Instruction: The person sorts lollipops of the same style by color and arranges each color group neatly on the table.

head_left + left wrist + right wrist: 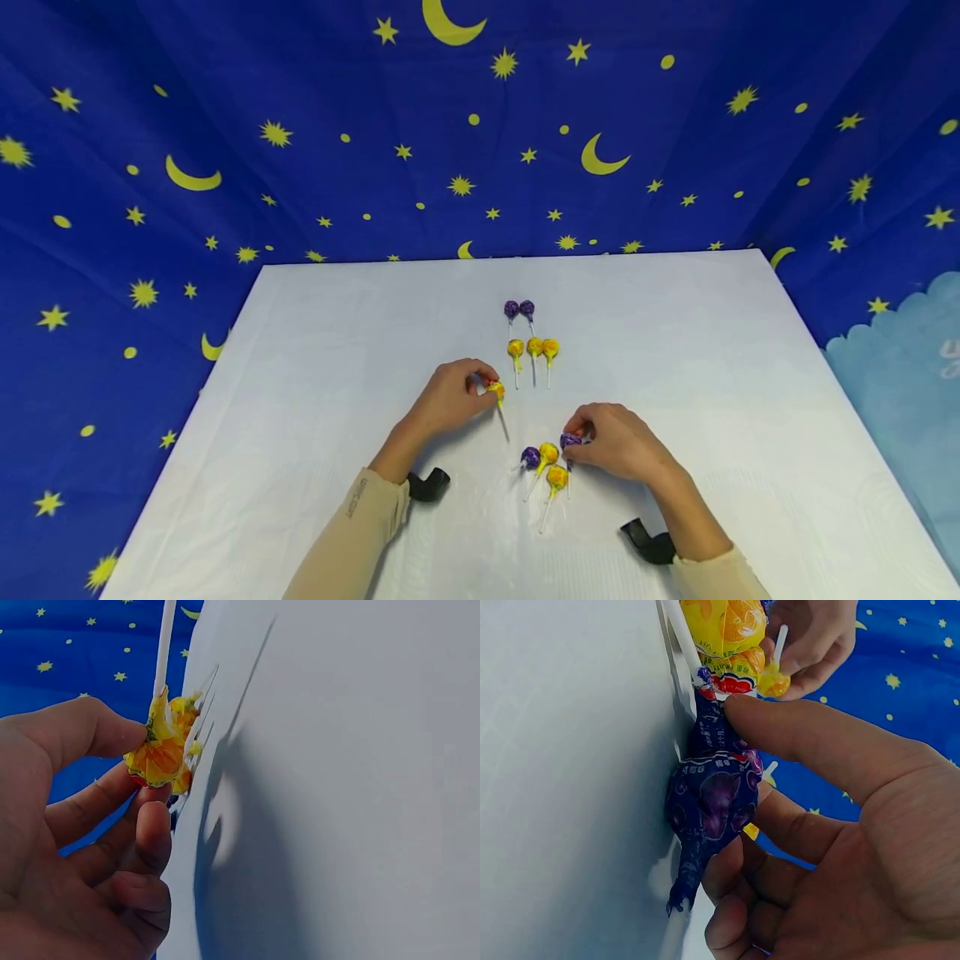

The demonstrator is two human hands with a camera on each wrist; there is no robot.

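The left grip pinches a yellow lollipop by its wrapped head, stick pointing nearward, just left of and nearer than the yellow row; too slack a pinch on that round wrapper could let it roll or slip. The right grip has thumb and fingers drawn in on a purple lollipop at the right of the near cluster. Wrappers and sticks crowd together there, so lifting carelessly could drag a neighbour across the smooth-looking bench.

Yellow-orange lollipop, patterned purple lollipop
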